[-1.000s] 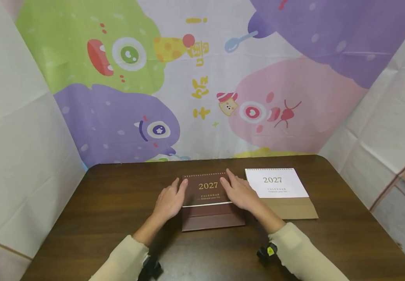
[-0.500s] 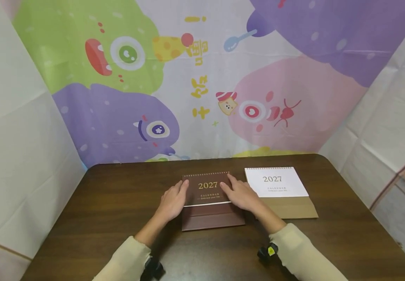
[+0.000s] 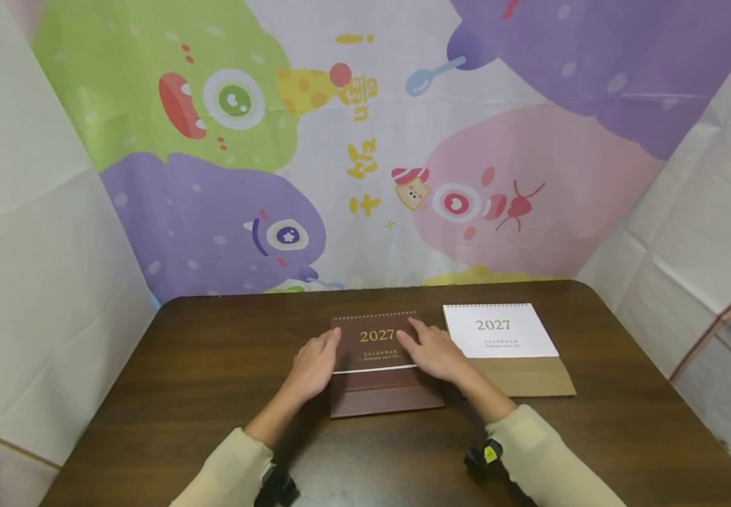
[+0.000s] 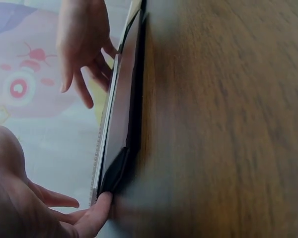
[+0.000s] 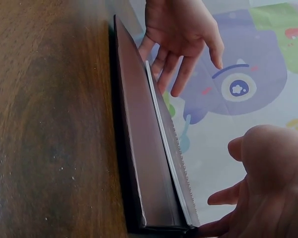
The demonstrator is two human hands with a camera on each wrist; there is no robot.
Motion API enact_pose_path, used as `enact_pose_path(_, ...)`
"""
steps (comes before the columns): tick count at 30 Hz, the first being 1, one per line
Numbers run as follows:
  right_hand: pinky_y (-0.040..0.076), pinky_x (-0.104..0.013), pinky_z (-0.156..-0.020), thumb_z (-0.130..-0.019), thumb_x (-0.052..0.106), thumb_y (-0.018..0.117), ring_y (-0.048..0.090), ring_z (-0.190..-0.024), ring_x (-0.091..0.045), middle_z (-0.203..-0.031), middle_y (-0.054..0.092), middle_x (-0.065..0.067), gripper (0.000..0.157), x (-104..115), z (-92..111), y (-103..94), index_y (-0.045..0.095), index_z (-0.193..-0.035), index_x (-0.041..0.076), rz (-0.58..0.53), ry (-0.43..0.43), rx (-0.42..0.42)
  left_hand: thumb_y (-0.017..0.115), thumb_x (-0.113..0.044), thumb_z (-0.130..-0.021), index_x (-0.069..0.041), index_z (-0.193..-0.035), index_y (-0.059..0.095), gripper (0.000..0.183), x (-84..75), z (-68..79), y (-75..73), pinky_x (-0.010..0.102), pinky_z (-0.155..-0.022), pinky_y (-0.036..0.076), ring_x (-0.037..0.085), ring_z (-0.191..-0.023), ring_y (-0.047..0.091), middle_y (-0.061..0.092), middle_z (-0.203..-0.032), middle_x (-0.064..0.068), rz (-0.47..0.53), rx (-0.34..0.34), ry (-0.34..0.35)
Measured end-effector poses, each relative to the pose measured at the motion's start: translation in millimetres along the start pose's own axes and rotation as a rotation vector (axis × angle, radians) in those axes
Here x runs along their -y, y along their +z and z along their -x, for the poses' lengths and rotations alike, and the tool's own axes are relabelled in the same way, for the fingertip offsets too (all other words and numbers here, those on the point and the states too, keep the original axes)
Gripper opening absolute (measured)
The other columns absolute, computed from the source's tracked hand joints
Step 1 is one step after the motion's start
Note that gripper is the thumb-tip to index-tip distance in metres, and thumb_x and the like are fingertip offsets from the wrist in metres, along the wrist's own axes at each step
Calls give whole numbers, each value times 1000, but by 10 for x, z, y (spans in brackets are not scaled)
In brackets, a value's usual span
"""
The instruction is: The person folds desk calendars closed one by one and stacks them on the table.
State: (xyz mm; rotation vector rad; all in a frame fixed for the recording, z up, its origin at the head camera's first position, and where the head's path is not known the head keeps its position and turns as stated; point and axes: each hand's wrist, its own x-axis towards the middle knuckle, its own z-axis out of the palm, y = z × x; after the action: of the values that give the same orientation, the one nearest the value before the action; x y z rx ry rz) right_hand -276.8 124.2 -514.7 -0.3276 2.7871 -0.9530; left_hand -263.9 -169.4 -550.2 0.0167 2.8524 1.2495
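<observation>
A brown desk calendar [image 3: 375, 341] with gold "2027" lettering lies low on the table, its spiral edge at the far side and its brown base flap toward me. My left hand [image 3: 315, 360] is at its left side, fingers extended, and in the left wrist view a fingertip touches the side edge. At the right side is my right hand [image 3: 434, 351], with fingers loosely straight and a fingertip at the edge in the right wrist view. Both thumbs are raised beside the cover. Just right of that hand lies a white desk calendar [image 3: 498, 331] with a tan base.
The dark wooden table [image 3: 213, 380] has rounded far corners. Behind it hangs a cloth backdrop [image 3: 365, 253] with cartoon monsters, and pale cloth walls [image 3: 42, 211] stand at both sides. The white calendar sits close to my right hand.
The fingers of both hands have come down slightly along the brown calendar's sides, and my left hand has shifted a little inward. Both calendars stay in place.
</observation>
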Motion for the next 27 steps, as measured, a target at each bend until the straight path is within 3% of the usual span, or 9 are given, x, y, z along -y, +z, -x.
enact_pose_path(7, 37, -73, -133, -115, 70, 39, 43, -163, -56, -177, 47, -25, 85, -120, -94, 43, 37, -177, 13, -18, -2, 11, 32, -65, -119, -10, -163, 61, 76, -30, 50, -27, 64, -135, 37, 41, -160, 54, 64, -165, 15, 35, -19, 8)
enact_pose_path(16, 44, -70, -129, -115, 68, 41, 50, -161, -49, -174, 52, -23, 79, -119, -122, 35, 41, -176, 18, -33, -30, -42, 37, -55, -119, -5, -153, 68, 69, -101, 134, -52, 63, -126, 46, 43, -149, 61, 71, -154, 21, 49, -114, 98)
enact_pose_path(20, 45, -70, -127, -115, 69, 41, 53, -159, -47, -170, 55, -25, 75, -111, -112, 32, 47, -173, 22, -48, -59, -83, 40, -55, -119, -9, -154, 69, 65, -43, 76, -32, 58, -131, 43, 35, -154, 58, 68, -157, 15, 63, -109, 85)
enact_pose_path(27, 48, -65, -127, -114, 66, 49, 55, -158, -43, -168, 58, -20, 71, -144, -142, 56, 53, -169, 21, -37, -83, -120, 45, -58, -116, -9, -151, 70, 65, -39, 50, -31, 58, -131, 45, 36, -153, 59, 64, -159, 14, 56, -96, 63)
